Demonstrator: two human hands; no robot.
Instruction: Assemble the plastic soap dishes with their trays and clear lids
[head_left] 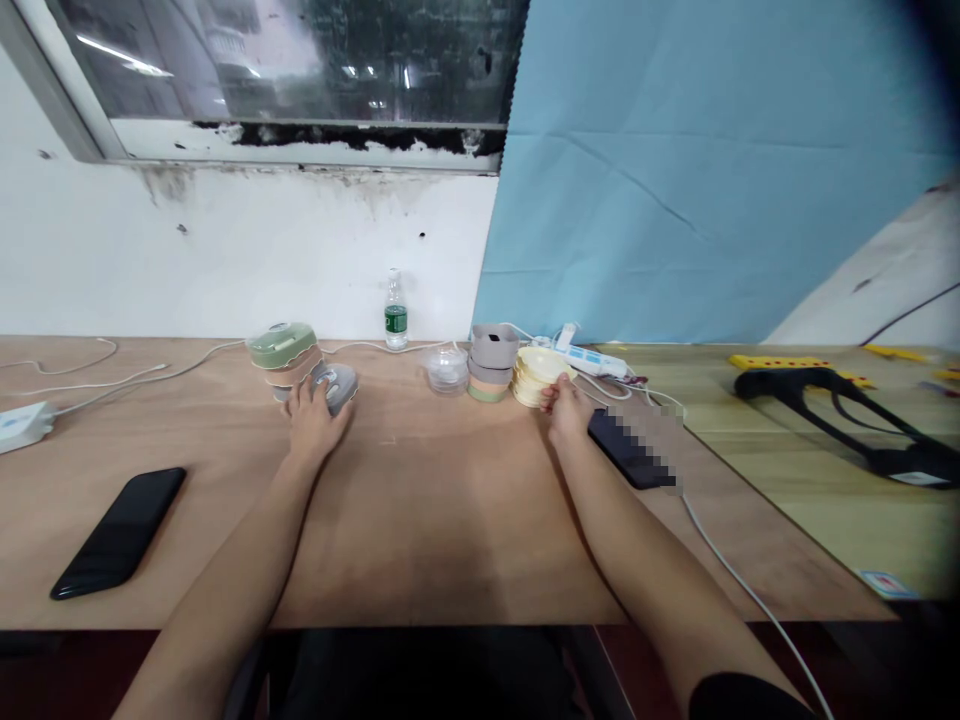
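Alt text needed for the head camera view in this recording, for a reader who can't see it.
Two bare hands work at a wooden table: the left hand rests on a grey rounded lid, and the right hand touches a stack of cream round dishes. Nearby stand stacked green-and-peach containers, stacked grey, peach and green cups and a water bottle.

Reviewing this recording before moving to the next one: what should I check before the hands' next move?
Left hand on the grey round piece: ok, fingers lie over it.
Right hand at the cream dish stack: ok, fingers touch its edge.
Either hand gripping firmly: cannot tell from this view.
Right hand apart from the dark phone: cannot tell, they nearly meet and a blur covers part of the phone.
Grey, pink and green stack upright: ok.
Water bottle upright: ok.
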